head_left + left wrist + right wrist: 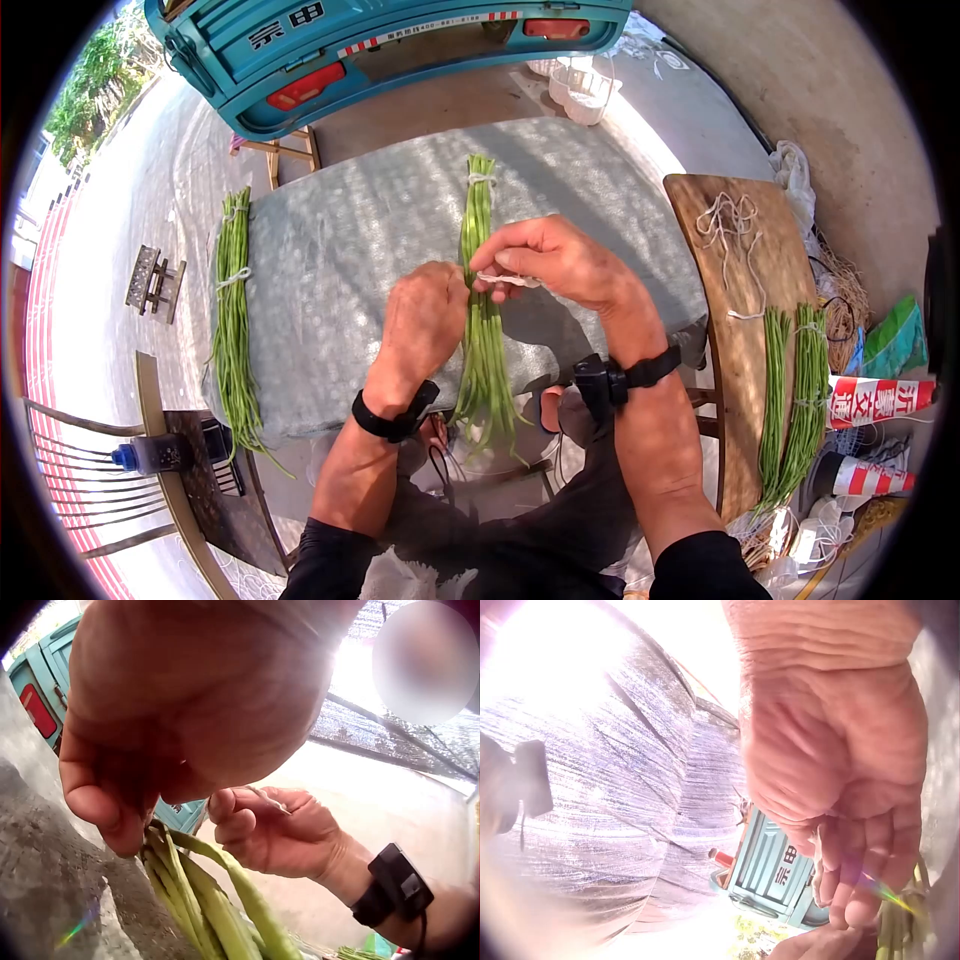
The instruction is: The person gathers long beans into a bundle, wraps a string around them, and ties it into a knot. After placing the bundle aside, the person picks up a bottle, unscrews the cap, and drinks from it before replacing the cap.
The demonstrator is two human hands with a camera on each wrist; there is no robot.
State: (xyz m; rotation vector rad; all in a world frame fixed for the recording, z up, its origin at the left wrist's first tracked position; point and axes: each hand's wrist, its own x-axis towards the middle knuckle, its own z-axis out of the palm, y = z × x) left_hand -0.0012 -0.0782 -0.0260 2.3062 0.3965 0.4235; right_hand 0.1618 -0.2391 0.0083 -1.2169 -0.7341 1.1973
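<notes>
A bundle of long green beans (484, 345) lies lengthwise on the cloth-covered table (360, 215), tied near its far end with white string. My right hand (570, 262) is over the bundle's right side and pinches a white string (512, 281) between thumb and fingers. On the other side my left hand (425, 312) has its fingers curled tightly against the beans, pinching the string there; its fingertips hide most of that grip. In the left wrist view, the string's tail (271, 801) lies across my right palm, and the beans (217, 900) fan out below my left fingertips.
Another bean bundle (232, 320), tied twice, lies along the table's left edge. A wooden board (735, 370) at right carries loose strings (735, 225) and more beans (805, 400). Beyond the table stand a blue-green vehicle (400, 50) and white baskets (585, 95). A wooden chair (200, 470) is at left.
</notes>
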